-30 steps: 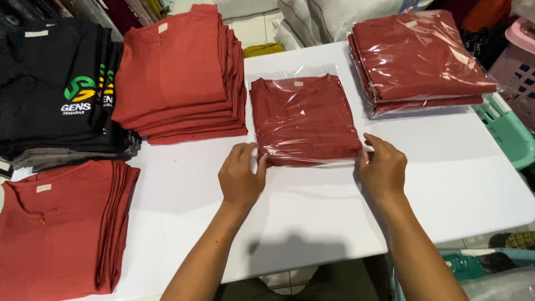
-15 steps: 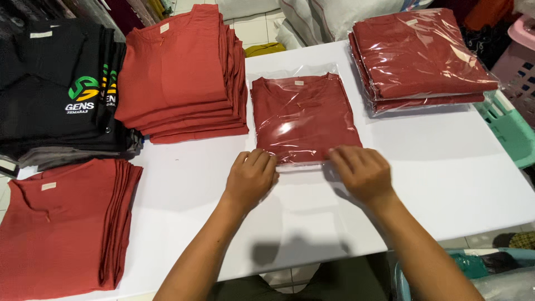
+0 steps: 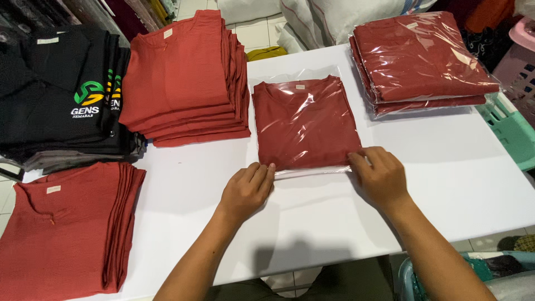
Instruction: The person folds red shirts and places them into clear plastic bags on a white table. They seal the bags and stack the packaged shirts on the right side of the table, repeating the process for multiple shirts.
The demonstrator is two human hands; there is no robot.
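- One folded red shirt in a clear bag lies mid-bench, its near flap being pressed flat.
- Left hand and right hand rest palm-down on that edge, fingers loosely curled, gripping nothing.
- Bagged stack appears finished; unbagged red piles remain.

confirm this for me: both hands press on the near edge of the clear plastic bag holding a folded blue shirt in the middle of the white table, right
Not quite: the folded shirt in the clear plastic bag is dark red, not blue. The head view shows it. The rest holds: the left hand and right hand press on the bag's near edge, in the middle of the white table.
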